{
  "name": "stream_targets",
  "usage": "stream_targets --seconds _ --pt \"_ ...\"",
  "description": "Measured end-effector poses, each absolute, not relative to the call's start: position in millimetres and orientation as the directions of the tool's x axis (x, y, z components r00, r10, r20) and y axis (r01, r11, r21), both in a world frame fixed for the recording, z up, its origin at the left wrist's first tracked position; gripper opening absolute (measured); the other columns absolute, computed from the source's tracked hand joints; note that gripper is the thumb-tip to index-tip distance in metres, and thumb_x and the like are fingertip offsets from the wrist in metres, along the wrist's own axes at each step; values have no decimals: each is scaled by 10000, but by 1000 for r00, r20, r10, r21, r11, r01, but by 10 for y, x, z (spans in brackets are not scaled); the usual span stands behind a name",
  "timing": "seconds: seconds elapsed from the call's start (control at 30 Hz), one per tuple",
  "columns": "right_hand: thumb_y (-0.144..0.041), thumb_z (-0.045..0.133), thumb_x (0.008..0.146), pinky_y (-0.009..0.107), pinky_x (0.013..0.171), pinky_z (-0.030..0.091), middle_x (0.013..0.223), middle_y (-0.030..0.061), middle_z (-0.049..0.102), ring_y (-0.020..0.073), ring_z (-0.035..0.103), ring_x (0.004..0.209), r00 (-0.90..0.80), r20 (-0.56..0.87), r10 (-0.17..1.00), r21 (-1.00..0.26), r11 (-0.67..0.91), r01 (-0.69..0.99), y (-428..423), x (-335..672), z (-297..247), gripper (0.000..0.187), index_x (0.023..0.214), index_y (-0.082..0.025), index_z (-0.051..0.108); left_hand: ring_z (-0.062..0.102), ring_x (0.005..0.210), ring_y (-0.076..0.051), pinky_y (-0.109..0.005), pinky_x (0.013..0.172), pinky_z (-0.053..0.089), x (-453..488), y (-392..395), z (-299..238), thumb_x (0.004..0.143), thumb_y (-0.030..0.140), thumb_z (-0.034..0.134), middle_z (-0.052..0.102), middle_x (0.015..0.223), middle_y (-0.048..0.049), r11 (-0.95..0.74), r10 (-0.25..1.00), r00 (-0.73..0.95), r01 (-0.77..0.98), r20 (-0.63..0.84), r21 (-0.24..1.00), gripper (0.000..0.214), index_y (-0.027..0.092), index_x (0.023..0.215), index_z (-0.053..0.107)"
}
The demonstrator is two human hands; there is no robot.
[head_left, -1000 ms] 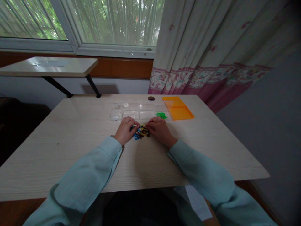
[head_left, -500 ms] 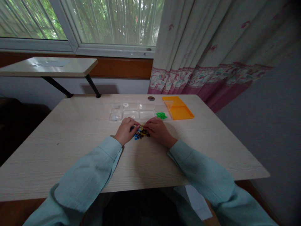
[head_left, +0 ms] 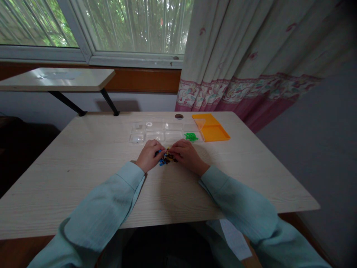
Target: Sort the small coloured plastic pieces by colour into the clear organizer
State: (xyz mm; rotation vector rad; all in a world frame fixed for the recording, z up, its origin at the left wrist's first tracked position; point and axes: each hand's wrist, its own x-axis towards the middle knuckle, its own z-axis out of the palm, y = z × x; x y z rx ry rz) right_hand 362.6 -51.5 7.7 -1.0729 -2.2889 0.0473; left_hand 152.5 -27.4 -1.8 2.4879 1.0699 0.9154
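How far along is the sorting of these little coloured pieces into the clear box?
Done: green pieces sit in one compartment of the clear box. In hand: the left hand and right hand finger the mixed pile on the table. Left: that pile's blue, dark and yellow bits lie unsorted.

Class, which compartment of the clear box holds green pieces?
The near-row compartment at the right end, beside the orange lid. It alone shows green; no other compartment does.
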Motion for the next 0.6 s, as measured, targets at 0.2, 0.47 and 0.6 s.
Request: stream_targets --seconds 0.2,0.47,0.6 --pt "-279 594 871 350 800 395 884 70 677 193 552 858 -454 507 733 -294 642 708 -492 3644 48 163 941 -222 730 511 907 -202 -363 831 427 1496 -268 24 905 343 503 575 881 -61 -680 733 493 565 469 468 220 197 888 667" --pt "-283 560 893 352 810 398 885 62 691 193 568 853 -402 514 758 -315 602 733 -476 3725 54 183 927 -214 726 493 895 -228 -399 852 391 1039 -27 142 886 347 513 554 873 -59 -541 752 236 754 615 372 211 206 856 666" --pt "-285 557 894 348 810 393 883 60 689 191 568 855 -395 519 758 -319 600 733 -481 3733 50 182 917 -208 721 471 896 -239 -405 851 381 780 118 110 863 345 543 521 834 -55 -470 752 153 807 641 358 194 207 843 678"
